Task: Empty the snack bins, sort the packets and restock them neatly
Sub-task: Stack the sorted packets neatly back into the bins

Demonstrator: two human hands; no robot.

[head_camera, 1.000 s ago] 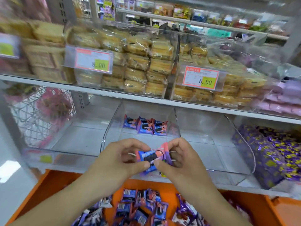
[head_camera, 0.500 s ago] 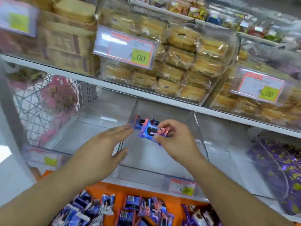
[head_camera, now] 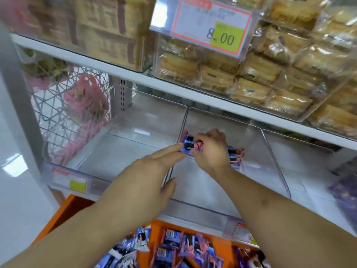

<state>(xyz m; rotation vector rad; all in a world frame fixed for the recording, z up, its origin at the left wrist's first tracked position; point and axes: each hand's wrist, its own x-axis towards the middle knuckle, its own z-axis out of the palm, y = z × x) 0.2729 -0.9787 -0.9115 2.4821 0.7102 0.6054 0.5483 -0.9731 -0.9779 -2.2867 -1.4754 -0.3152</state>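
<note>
Right hand [head_camera: 209, 151] curled over a blue-and-pink snack packet [head_camera: 190, 147], thumb and fingers pinching its right end, deep inside the middle clear bin [head_camera: 222, 198]. Packet is small, glossy, blue wrapper with a dark round biscuit picture and a pink end; it sits at the far left of the bin, close to the dividing wall. Whether it already rests on the bin floor cannot be told.

Left hand [head_camera: 146, 176] flat, fingers straight and pressed together, thumb out to the side; fingertips [head_camera: 178, 148] touch the packet's left end.

More packets of the same print [head_camera: 235, 154] lie in a row at the far side of the same bin, to the right of the right hand, partly hidden by it.

Left clear bin [head_camera: 123, 149] holds nothing visible; a price tag [head_camera: 72, 180] with a yellow patch is fixed on its near front. A further clear bin [head_camera: 309, 171] lies to the right, with purple packets [head_camera: 345, 194] at the frame's right edge.

Near, below the shelf: orange tray [head_camera: 63, 211] with a loose pile of blue-and-pink packets [head_camera: 173, 246], some face down with barcodes showing.

Upper white shelf [head_camera: 135, 74]: clear bins of yellow wrapped cakes [head_camera: 260, 74], price card [head_camera: 210, 26] reading 8.00. Far left: tan boxed goods [head_camera: 100, 29], blurred. Wire mesh basket [head_camera: 73, 105] with pink bags on the left, behind the shelf upright. Pale floor at left.
</note>
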